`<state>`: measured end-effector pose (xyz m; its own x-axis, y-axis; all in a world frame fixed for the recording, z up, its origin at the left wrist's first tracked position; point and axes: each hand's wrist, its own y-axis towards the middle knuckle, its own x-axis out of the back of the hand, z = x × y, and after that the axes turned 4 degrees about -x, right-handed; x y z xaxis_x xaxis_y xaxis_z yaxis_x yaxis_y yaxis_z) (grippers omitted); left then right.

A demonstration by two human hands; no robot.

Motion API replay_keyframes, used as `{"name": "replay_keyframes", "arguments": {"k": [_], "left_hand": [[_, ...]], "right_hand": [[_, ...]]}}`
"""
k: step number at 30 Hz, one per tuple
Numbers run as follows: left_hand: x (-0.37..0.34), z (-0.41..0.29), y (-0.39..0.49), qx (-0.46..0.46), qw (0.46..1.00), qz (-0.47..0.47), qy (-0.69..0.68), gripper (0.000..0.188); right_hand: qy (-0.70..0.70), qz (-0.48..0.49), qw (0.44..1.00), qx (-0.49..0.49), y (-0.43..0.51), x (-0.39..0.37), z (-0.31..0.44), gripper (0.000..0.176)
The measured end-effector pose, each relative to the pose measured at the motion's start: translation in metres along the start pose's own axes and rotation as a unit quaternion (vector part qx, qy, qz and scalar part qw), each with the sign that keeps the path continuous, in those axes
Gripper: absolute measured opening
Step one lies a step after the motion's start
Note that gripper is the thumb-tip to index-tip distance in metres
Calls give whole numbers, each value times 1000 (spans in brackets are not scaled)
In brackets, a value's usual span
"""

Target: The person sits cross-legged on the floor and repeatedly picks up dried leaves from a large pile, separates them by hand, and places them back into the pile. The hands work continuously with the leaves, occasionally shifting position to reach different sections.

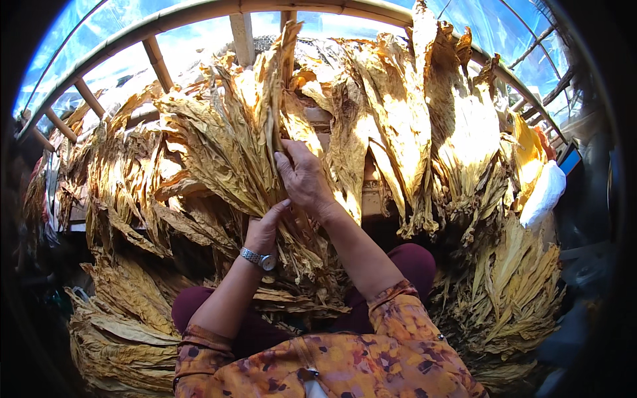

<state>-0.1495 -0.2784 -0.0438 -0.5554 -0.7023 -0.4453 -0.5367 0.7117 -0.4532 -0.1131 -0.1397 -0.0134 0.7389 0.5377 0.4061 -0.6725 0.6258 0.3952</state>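
A fanned bunch of dried yellow-brown leaves, which look like tobacco [224, 144], stands upright before me. My left hand [266, 226] is closed round its lower part, thumb across the front; a metal watch is on that wrist. Higher up, at the bunch's right edge, my right hand [302, 176] grips the leaves with thumb and fingers. The crumpled lower ends [298, 253] hang below my hands, above my lap. More dried leaves [393, 114] lie spread to the right of the bunch, and others [129, 184] droop over the edge on the left.
Piles of dried leaves lie at lower left [124, 343] and lower right [517, 288], beside my knees. A curved-looking bamboo rail [194, 17] with uprights runs behind the leaves, with plastic sheeting beyond. A white bag [545, 194] sits at the right.
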Motion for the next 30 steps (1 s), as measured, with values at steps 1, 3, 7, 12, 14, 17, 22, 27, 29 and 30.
{"name": "replay_keyframes", "arguments": {"k": [1,3,7,12,14,17,22,27,29,30], "left_hand": [[-5,8,-1,-20,997,-8,-76,34],[5,1,2,63,989,71,-109,34],[11,-5,13,-16,965,160,-205,31],[16,-16,10,-37,969,118,-213,32],[15,-14,12,-39,971,104,-214,31],[13,-15,15,-39,972,79,-217,31],[12,-13,14,-44,971,76,-224,31],[-3,-17,14,-52,982,38,-177,30],[4,-15,15,-63,980,27,-185,30],[4,-14,18,-63,977,48,-199,28]], "right_hand": [[70,34,996,-33,0,-2,-7,26],[152,-48,974,-162,0,-5,-39,24],[-209,-74,929,-296,-19,11,-119,24],[-239,-140,960,-30,-18,-8,-57,15],[-224,-105,969,19,-21,-10,-56,16],[73,-135,972,-178,-15,3,-80,15],[33,-52,976,-209,-5,40,-67,14],[-264,-214,846,-412,-26,66,-175,40],[-138,-130,901,-391,-27,63,-165,28],[-41,-152,925,-345,-26,64,-170,22]]}}
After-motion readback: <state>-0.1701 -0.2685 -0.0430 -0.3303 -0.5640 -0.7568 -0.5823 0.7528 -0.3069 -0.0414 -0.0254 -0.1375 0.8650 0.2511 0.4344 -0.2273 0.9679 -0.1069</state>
